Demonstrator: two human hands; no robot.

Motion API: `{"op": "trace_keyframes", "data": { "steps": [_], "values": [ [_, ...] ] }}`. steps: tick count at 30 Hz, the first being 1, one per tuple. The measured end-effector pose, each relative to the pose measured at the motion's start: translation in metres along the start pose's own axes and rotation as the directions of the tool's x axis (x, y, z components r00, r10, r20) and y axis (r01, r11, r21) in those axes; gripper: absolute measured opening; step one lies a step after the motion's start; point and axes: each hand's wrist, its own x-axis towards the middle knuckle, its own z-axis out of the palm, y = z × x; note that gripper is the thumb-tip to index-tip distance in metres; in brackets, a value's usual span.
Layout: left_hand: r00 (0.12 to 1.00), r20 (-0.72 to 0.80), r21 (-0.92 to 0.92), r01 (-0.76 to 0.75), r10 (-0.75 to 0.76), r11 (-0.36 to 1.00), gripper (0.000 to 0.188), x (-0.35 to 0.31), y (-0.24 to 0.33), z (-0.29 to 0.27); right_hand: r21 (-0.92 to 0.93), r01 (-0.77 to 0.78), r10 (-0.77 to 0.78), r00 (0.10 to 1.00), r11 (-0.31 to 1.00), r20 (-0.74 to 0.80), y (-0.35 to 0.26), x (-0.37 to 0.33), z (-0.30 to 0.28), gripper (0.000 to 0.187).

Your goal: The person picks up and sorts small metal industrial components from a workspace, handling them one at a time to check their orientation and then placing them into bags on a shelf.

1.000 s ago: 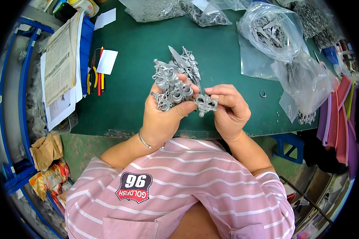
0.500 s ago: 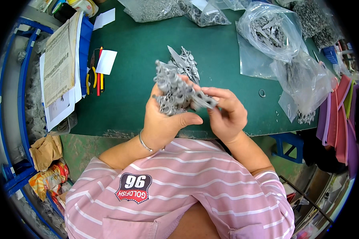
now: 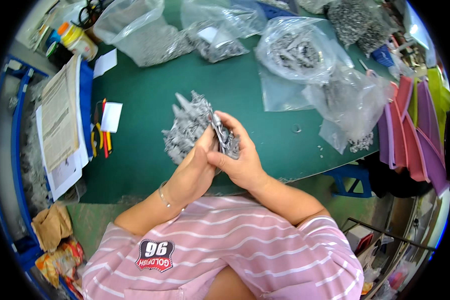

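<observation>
A small bundle of grey metal pieces [image 3: 226, 140], flat and lined up, stands between my two hands above the near part of the table. My right hand [image 3: 242, 162] is closed round its right side, fingers over the top and thumb toward me. My left hand [image 3: 192, 167], with a bracelet at the wrist, presses against the left side, its fingers partly hidden by the bundle. Just beyond my left hand lies a heaped pile of similar grey pieces [image 3: 187, 125], some with pointed blades. Blur hides their finer shape.
Clear plastic bags of grey parts [image 3: 297, 52] line the back and right of the green table [image 3: 140, 95]. Pliers [image 3: 96, 137], a white card [image 3: 111, 117] and papers [image 3: 60, 110] lie left. A small ring [image 3: 296, 128] sits right. Coloured strips [image 3: 410, 130] hang at the right edge.
My left hand held a loose clump of ringed pieces, with my right fingers at its edge; now a lined-up bundle is between both hands. The pile shows larger, and the view has shifted.
</observation>
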Motion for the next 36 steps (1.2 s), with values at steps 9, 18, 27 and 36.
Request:
{"op": "trace_keyframes", "data": {
  "steps": [9, 18, 27, 36],
  "values": [
    [0.986, -0.113, 0.276, -0.09, 0.125, 0.957, 0.05, -0.015, 0.019, -0.003, 0.669, 0.004, 0.318, 0.877, 0.744, -0.359, -0.052, 0.069, -0.103, 0.027],
    [0.793, -0.52, 0.333, -0.155, 0.318, 0.93, 0.026, -0.029, 0.029, -0.04, -0.677, 0.043, -0.393, 0.84, 0.735, -0.374, -0.055, 0.149, -0.151, 0.033],
    [0.876, -0.399, 0.576, 0.011, 0.27, 0.817, 0.04, -0.026, 0.001, -0.063, -0.91, -0.073, 0.318, 0.946, 0.408, 0.066, 0.0, 0.08, -0.015, 0.045],
    [0.783, -0.469, 0.539, -0.112, 0.408, 0.835, 0.028, -0.023, 0.004, -0.057, -0.801, -0.164, 0.29, 0.957, 0.575, 0.013, 0.007, 0.061, -0.033, 0.025]
  ]
}}
